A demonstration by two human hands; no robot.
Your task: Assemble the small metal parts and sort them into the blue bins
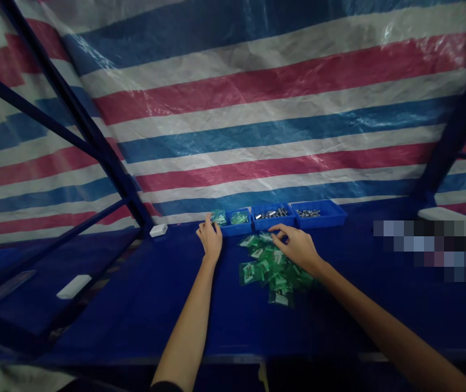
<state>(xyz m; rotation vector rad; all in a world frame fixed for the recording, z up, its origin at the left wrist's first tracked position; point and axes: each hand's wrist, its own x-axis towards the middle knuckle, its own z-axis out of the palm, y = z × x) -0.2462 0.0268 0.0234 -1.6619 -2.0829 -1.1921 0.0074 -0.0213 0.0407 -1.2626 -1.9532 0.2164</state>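
My left hand [210, 238] reaches to the left end of a row of blue bins, its fingers closed on a small green plastic bag [218, 217]. That bag is at the left part of the left bin [238, 227], where more green bags [238, 218] lie. My right hand [297, 246] is over the far side of a pile of green bags [273, 267] on the blue table. Its thumb and forefinger pinch together beside one bag [266, 237]; what is between them is too small to make out. Pale and metallic pieces show inside the piled bags.
A middle blue bin [273, 222] and a right blue bin [331, 213] hold small metal parts. A white box [158, 230] sits at the table's back left. Dark blue frame posts [128, 188] rise at both sides. A striped plastic sheet [277, 130] hangs behind the table [143, 305].
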